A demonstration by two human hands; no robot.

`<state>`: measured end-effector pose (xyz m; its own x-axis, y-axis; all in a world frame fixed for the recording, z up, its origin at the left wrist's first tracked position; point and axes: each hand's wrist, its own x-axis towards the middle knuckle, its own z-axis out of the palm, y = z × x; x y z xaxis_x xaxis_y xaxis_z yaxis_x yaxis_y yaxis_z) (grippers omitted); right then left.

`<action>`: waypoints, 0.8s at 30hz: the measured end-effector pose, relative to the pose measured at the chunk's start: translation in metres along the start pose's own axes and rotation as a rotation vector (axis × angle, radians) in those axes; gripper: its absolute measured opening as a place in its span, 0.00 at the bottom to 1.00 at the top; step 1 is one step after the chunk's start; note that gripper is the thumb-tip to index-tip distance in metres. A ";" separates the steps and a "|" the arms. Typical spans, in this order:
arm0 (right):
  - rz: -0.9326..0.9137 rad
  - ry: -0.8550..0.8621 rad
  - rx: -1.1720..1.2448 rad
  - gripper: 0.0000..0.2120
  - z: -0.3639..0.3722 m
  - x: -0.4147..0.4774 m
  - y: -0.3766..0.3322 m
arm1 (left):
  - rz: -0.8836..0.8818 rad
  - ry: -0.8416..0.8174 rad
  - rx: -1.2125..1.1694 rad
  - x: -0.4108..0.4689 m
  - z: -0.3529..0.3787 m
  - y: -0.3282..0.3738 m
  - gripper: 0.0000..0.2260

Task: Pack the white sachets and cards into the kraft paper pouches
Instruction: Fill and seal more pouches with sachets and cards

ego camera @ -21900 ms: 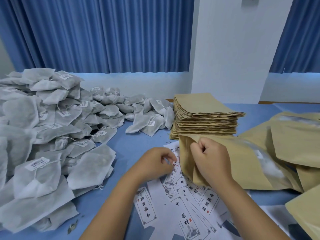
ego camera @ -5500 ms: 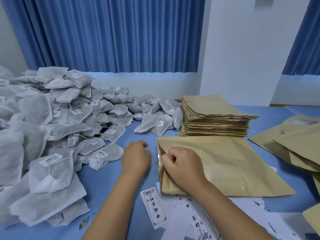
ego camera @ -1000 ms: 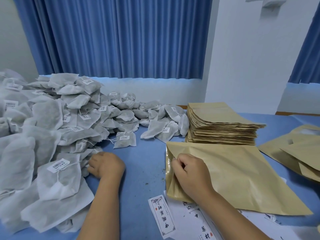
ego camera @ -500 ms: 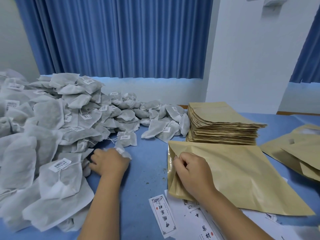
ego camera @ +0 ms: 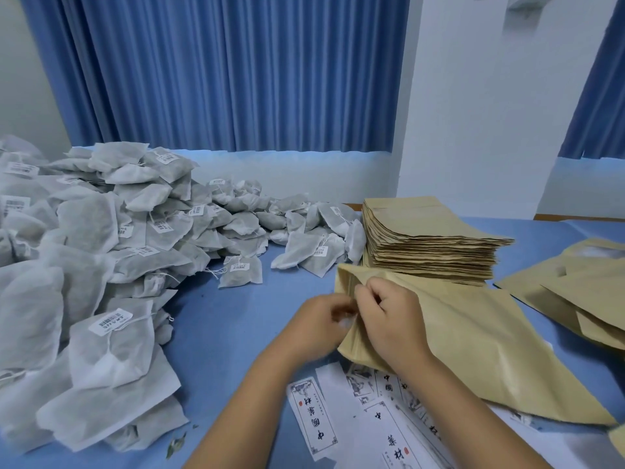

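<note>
Head camera is showing a blue table (ego camera: pixel 236 336) with a stack of flat kraft pouches (ego camera: pixel 429 228) sitting on it. Just in front of the stack, one kraft pouch (ego camera: pixel 473 350) is lying on its side, its mouth facing left and gaping. The right hand (ego camera: pixel 392 319) is pinching the upper lip of that mouth, fingers curled tight on the paper. The left hand (ego camera: pixel 314 330) is pressing in at the mouth from the left, fingers curling. A bit of white is showing between them, but it is too blurred to tell whether the hand is gripping anything. Left of the stack, a big heap of white sachets (ego camera: pixel 101 252) is spreading across the table, its nearest bags touching the stack's side. Printed cards (ego camera: pixel 313 418) are lying further in front of the stack, partly under the held pouch. More kraft pouches (ego camera: pixel 575 292) are lying to the right of the stack. A blue curtain (ego camera: pixel 236 72) is hanging behind it.
</note>
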<state>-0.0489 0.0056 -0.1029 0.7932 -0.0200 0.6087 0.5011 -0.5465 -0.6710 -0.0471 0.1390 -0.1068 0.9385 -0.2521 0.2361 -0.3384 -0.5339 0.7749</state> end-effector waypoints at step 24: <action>-0.022 0.015 -0.225 0.19 -0.016 0.001 -0.002 | -0.326 -0.424 0.380 -0.010 -0.025 -0.008 0.24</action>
<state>-0.0550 -0.0068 -0.0943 0.7769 -0.0182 0.6294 0.4266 -0.7200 -0.5474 -0.0520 0.1658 -0.1006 0.9146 -0.2838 -0.2881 -0.1147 -0.8652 0.4882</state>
